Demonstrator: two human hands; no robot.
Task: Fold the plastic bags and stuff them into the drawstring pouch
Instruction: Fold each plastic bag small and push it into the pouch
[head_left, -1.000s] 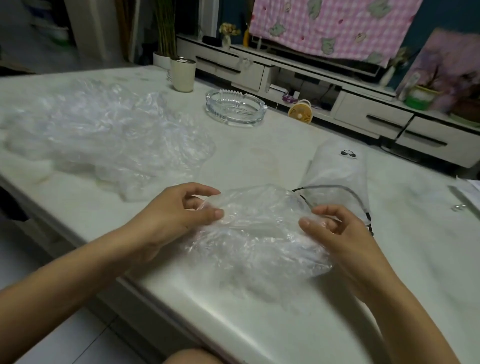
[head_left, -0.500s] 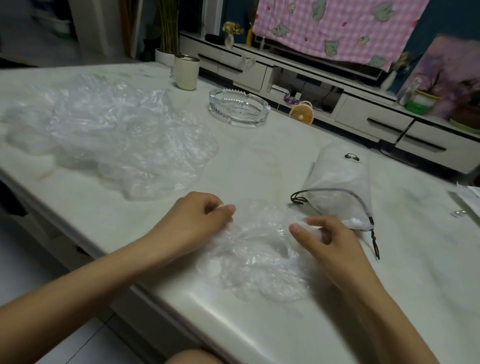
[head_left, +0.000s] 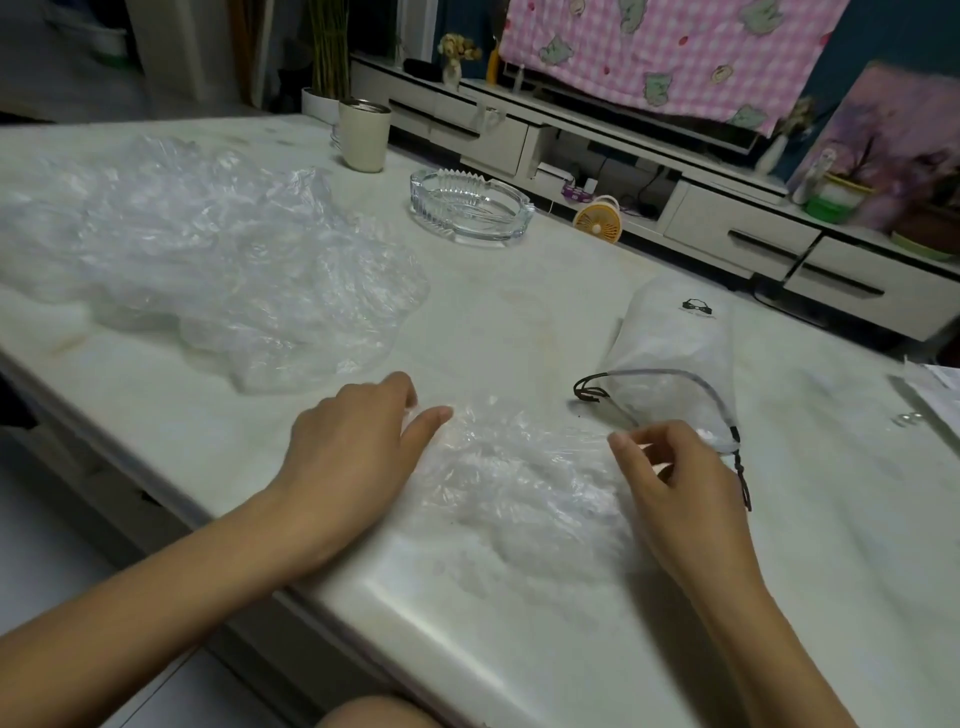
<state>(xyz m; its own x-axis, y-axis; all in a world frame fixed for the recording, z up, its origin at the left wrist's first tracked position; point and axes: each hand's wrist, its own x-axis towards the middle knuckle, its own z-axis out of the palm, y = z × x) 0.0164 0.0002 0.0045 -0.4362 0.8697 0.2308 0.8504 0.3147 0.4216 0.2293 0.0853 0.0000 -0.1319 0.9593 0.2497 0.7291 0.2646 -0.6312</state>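
A crumpled clear plastic bag (head_left: 514, 483) lies flat on the white marble table (head_left: 519, 312), near its front edge. My left hand (head_left: 353, 452) rests on the bag's left edge with fingers stretched out. My right hand (head_left: 670, 483) has curled fingers and pinches the bag's right edge. Just beyond my right hand lies the white drawstring pouch (head_left: 675, 343), its mouth and black cord (head_left: 592, 392) facing me, with plastic inside. A large heap of clear plastic bags (head_left: 208, 260) sits at the left of the table.
A glass ashtray (head_left: 470, 210) and a cream cup (head_left: 363, 135) stand at the far side of the table. Papers (head_left: 935, 389) lie at the right edge. The table's rounded front edge (head_left: 415, 597) runs under my forearms. A low TV cabinet (head_left: 727, 228) stands behind.
The bag was held up between both hands and has come down flat onto the table. My left hand has opened out over its left edge.
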